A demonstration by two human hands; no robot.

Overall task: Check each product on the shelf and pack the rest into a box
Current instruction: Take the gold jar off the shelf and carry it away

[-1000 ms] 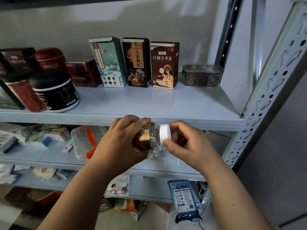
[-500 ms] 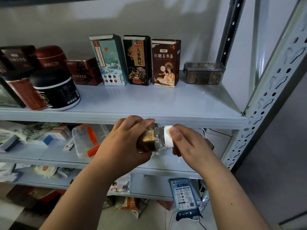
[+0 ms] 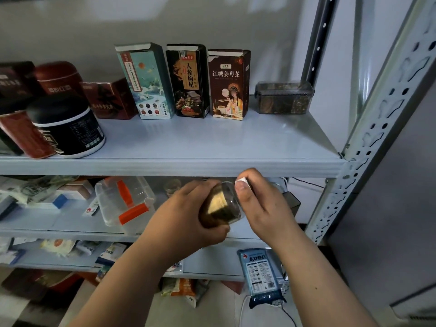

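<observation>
The left hand [image 3: 186,215] is wrapping its fingers around the body of a small clear jar [image 3: 220,207] with a gold label, holding it tilted on its side in front of the shelf edge [image 3: 165,165]. The right hand [image 3: 262,204] is closing over the jar's white cap [image 3: 241,180], thumb pressing against its near side and fingers curling over the top.

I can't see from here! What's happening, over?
Left hand grips small clear plastic jar. Right hand on its white cap. Nothing blocking.
</observation>
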